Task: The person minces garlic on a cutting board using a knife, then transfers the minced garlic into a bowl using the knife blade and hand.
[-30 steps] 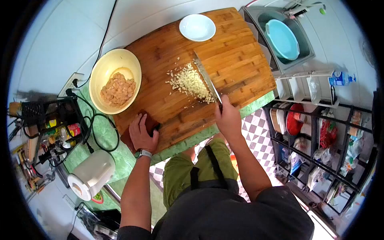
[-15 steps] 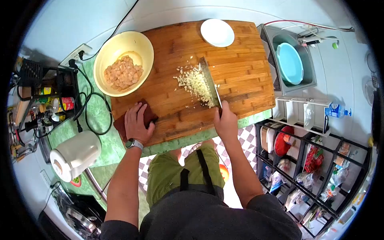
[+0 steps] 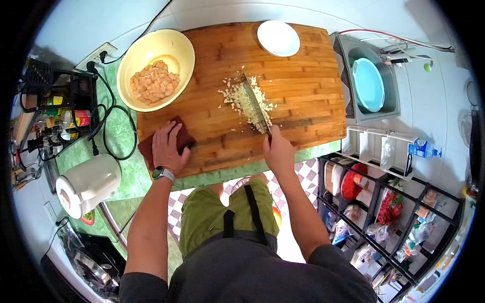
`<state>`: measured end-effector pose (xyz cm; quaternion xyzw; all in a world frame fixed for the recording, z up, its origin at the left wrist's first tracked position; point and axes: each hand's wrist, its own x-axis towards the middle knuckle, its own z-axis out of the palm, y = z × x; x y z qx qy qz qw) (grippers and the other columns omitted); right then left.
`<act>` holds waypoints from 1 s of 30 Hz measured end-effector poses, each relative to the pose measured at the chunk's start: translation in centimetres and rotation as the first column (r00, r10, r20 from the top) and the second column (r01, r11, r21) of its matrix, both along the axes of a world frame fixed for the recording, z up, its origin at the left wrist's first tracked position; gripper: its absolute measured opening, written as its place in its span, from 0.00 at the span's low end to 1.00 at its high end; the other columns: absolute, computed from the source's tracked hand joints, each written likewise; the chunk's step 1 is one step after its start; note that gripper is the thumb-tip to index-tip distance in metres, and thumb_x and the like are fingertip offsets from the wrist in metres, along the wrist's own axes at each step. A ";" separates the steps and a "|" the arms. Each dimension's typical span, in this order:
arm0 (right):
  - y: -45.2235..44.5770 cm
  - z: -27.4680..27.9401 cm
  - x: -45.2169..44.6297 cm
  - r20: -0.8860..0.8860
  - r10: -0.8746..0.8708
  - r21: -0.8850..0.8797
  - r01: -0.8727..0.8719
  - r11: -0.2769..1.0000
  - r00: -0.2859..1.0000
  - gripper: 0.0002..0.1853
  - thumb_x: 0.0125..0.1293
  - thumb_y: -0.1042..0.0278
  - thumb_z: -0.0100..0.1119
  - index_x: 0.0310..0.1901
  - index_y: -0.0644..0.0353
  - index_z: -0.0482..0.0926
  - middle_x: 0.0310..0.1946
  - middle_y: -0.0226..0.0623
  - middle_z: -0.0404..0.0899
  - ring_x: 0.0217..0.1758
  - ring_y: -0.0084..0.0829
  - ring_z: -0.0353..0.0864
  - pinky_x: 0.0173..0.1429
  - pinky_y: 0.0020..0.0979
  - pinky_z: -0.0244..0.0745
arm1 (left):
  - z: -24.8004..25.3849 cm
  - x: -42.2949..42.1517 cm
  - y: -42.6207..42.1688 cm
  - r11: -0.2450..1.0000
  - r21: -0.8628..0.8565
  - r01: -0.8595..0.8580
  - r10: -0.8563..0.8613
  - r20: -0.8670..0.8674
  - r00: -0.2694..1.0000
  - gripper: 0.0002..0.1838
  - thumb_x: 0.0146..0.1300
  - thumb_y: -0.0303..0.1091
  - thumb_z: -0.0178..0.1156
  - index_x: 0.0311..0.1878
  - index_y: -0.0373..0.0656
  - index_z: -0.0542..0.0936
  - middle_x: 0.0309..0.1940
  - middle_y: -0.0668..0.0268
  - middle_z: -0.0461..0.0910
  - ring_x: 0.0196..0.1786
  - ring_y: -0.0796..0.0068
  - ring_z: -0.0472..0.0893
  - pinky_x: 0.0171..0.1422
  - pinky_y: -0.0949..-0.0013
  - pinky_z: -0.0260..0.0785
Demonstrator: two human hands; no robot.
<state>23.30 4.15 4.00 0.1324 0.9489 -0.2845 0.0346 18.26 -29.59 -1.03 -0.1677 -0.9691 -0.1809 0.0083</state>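
Note:
My right hand point(image 3: 279, 150) is closed around the handle of a kitchen knife point(image 3: 256, 103). The blade stands nearly on edge in the middle of a pile of chopped garlic-like bits point(image 3: 241, 102), with pieces on both sides of it. Beneath lies a large wooden cutting board point(image 3: 308, 96). My left hand point(image 3: 170, 150), a watch on its wrist, rests flat with fingers spread on a folded dark red cloth point(image 3: 186, 139) at the board's near left corner. A cream bowl point(image 3: 186, 55) holding diced pale meat point(image 3: 154, 83) sits at the upper left.
A white bowl point(image 3: 278, 38) stands at the board's far edge. On the right are a sink with a light blue basin point(image 3: 368, 85) and a black rack point(image 3: 389, 174). To the left, a white kettle point(image 3: 91, 183) and black cables point(image 3: 118, 108) lie on the green counter point(image 3: 132, 177).
The knife has moved left from the pile's right edge into its middle, its blade now more upright. My left hand stays on the cloth. The view has shifted slightly.

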 end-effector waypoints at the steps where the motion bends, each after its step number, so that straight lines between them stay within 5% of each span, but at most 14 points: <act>1: 0.0 0.3 -0.1 0.024 -0.002 0.000 0.002 1.000 1.000 0.09 0.77 0.64 0.57 0.48 0.58 0.69 0.28 0.57 0.82 0.35 0.65 0.83 0.38 0.62 0.75 | 0.0 -0.2 0.0 1.000 -0.003 0.002 -0.002 0.005 1.000 0.41 0.54 0.38 0.68 0.75 0.51 0.71 0.75 0.59 0.71 0.79 0.55 0.68 0.86 0.44 0.55; 30: -0.5 0.9 0.8 0.135 0.159 -0.060 -0.152 0.987 0.978 0.10 0.75 0.67 0.59 0.48 0.60 0.69 0.29 0.56 0.82 0.35 0.63 0.83 0.38 0.59 0.74 | 0.3 -0.5 0.2 1.000 -0.014 -0.024 0.024 0.016 1.000 0.42 0.52 0.38 0.69 0.75 0.51 0.71 0.75 0.60 0.70 0.79 0.55 0.67 0.88 0.44 0.52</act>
